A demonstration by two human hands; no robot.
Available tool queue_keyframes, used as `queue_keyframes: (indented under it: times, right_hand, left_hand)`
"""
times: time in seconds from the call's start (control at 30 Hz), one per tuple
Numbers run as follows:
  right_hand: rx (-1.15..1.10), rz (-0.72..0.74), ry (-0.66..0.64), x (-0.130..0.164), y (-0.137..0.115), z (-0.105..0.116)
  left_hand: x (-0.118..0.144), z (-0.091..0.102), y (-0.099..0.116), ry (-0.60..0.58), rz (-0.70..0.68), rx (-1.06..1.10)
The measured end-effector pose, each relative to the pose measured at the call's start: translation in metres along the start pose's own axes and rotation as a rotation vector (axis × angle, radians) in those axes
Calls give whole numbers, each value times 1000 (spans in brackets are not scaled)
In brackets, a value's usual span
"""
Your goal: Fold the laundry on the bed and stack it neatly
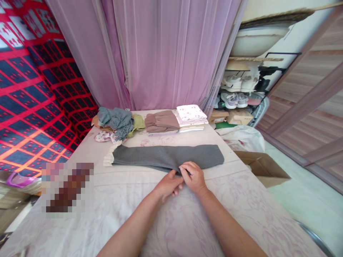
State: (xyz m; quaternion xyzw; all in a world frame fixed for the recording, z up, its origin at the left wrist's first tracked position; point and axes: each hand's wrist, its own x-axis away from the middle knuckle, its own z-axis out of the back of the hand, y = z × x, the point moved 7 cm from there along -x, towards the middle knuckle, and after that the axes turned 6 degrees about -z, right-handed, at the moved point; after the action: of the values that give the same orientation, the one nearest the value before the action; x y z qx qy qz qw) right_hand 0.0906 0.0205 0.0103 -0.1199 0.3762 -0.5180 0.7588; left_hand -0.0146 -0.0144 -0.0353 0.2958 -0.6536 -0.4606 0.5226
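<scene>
A long grey garment [166,157] with a cream ruffled hem [110,157] at its left end lies flat across the table [241,200], folded lengthwise. My left hand [168,184] and my right hand [193,176] meet at the middle of its near edge. Both pinch the grey fabric there, fingertips touching each other.
At the table's far edge lie a loose heap of grey-blue and green clothes [116,121], a folded brown garment [160,121] and a folded white floral stack [191,115]. An open cardboard box [264,167] stands on the floor at right, near a shoe rack [241,92]. Pink curtains [166,50] hang behind.
</scene>
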Motion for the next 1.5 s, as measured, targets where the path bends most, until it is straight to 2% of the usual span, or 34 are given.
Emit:
queue_keyframes:
  times: [0.07,0.17,0.33,0.43,0.6,0.67,0.8,0.9,1.07,1.17,1.27,1.37,1.5]
  right_hand:
    - [64,-21,52,-5,9,10]
    - [182,-81,102,-14,32,26]
    - [406,-259,-6,-20,70,33]
    - [502,-310,-53,-21,73,33]
    - [562,-336,-107,-41,57,34]
    - [495,-225,-160,-54,43,24]
    - [366,74,-405,-60,16,-19]
    - [384,91,-482,-56,17,-40]
    - [407,56,-555,-50,19,-47]
    - [422,33,-596,-47,15,-48]
    - [457,30,-621,-44,13,-51]
    - [485,27,-649,-41,14,-55]
    - [506,46,-660,-40,17,-58]
  left_hand:
    - [-2,-3,-3,5,42,152]
    - [-2,-3,-8,44,90,167]
    - [0,0,-11,36,123,126]
    - [1,2,-11,55,128,119]
    - [2,2,-11,70,147,149]
    - [3,2,-10,69,140,169]
    - [3,1,-9,56,130,224]
    - [4,1,-9,57,145,268]
    - [5,6,-11,79,174,500]
    - [7,20,-10,153,204,774]
    - [11,47,-4,254,182,984]
    - [17,85,4,358,108,1049]
    - [27,141,8,512,18,1027]
